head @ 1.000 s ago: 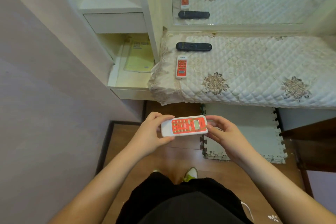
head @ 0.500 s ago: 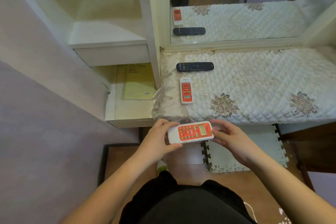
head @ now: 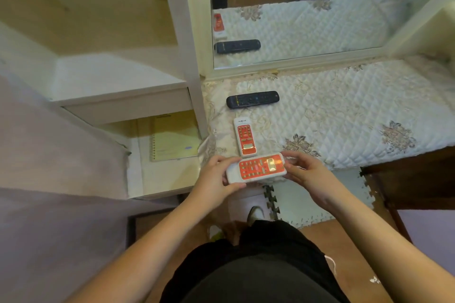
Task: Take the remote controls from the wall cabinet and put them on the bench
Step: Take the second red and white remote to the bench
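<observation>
A yellow spiral notebook lies below a mirror.

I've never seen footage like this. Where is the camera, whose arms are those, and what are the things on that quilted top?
There is no machine here: a person wears a wide-angle camera on the head, so you look down along their own arms. The left hand and the right hand hold the two ends of a white remote with an orange face, just at the front edge of the quilted bench. Two more remotes already lie on the bench: a black remote lying crosswise and, nearer the person, a second orange-faced remote lying lengthwise. Above the bench is a mirror, which repeats the remotes. On the left is the open cabinet, with a yellow spiral notebook on its lower shelf.
</observation>
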A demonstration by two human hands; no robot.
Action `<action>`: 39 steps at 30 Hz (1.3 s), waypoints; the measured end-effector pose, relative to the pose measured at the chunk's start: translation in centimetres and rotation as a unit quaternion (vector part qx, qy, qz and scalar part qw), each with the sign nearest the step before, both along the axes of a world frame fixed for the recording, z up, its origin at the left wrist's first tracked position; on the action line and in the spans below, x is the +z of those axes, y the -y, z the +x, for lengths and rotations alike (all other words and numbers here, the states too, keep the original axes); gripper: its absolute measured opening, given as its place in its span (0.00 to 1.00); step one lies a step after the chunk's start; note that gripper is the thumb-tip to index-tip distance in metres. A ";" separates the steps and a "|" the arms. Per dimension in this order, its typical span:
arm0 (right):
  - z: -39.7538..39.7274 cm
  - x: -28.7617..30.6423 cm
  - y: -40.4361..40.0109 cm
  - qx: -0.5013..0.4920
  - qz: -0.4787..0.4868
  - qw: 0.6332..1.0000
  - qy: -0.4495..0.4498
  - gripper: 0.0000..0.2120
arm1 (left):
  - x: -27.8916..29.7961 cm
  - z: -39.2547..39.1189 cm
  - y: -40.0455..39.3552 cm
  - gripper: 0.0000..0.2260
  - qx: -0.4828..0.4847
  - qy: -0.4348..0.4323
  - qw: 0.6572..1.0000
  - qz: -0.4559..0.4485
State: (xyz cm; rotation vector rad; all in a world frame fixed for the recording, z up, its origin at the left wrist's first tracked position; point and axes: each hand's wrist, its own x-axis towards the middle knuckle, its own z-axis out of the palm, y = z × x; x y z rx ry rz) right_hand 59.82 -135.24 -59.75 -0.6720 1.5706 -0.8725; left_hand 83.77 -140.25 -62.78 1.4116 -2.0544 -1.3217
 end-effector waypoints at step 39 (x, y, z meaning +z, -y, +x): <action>-10.6 -10.1 18.3 0.138 0.011 0.974 -0.179 0.09 | -4.3 -16.9 4.7 0.15 0.210 -0.012 0.935 0.286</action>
